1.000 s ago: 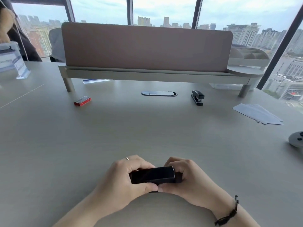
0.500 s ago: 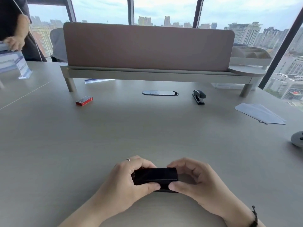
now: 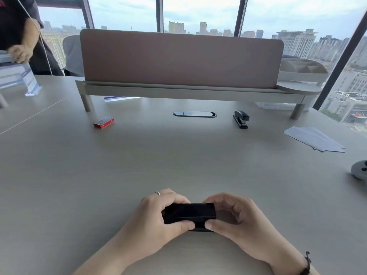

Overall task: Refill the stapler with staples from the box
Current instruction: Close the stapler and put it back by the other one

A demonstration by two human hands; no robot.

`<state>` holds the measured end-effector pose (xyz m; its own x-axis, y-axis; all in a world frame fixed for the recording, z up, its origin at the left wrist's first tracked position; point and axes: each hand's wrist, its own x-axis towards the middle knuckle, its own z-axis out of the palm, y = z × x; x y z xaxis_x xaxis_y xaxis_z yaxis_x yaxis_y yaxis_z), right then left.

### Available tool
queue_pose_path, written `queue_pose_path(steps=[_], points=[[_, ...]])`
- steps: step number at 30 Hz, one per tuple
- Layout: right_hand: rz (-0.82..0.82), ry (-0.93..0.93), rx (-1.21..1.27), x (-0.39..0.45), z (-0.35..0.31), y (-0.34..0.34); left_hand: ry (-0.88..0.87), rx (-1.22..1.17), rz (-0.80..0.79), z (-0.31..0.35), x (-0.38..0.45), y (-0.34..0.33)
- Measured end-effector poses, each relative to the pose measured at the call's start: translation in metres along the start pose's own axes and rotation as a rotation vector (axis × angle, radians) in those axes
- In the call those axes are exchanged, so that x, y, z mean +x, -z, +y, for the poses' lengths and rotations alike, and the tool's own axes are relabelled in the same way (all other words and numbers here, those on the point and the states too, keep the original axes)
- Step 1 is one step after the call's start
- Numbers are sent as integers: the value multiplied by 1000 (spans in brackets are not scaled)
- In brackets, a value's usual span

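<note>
I hold a small black oblong object [image 3: 189, 214] low over the near edge of the table. My left hand [image 3: 158, 217] wraps its left end, thumb along the front. My right hand [image 3: 236, 217] pinches its right end between thumb and fingers. A black stapler [image 3: 240, 118] lies far off at the back right of the table, near the shelf leg. A red staple box [image 3: 103, 122] lies at the back left. Neither hand is near the stapler or the box.
A raised shelf with a pink divider panel [image 3: 178, 60] spans the back. An oval cable port [image 3: 194, 114] sits between box and stapler. White papers [image 3: 313, 138] and a grey controller [image 3: 359, 169] lie at the right. Another person's hand [image 3: 19, 52] rests at the far left.
My right hand has slid from covering the object's right end to pinching it with fingers raised. The person at the far left has lowered a hand onto the stand.
</note>
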<state>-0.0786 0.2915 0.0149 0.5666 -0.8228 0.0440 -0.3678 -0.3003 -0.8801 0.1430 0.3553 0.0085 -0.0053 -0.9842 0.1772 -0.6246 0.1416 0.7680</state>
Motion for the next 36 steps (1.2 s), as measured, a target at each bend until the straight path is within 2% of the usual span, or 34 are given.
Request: queue_pose_path(steps=[11, 19, 21, 26, 31, 36], points=[[4, 29, -45, 1, -2, -2, -12, -30, 38, -3, -4, 1], [-41, 48, -249, -2, -5, -8, 90, 28, 280, -11, -4, -2], [-46, 56, -285, -2, -4, -9, 109, -7, 297, -11, -3, -2], [-63, 34, -312, -2, -3, -11, 35, -62, 154, -6, -5, -3], [-54, 21, -292, -1, -2, -10, -55, 1, 24, -4, -6, -3], [-34, 18, -300, 0, 1, -10, -52, 145, -51, -7, -11, 0]])
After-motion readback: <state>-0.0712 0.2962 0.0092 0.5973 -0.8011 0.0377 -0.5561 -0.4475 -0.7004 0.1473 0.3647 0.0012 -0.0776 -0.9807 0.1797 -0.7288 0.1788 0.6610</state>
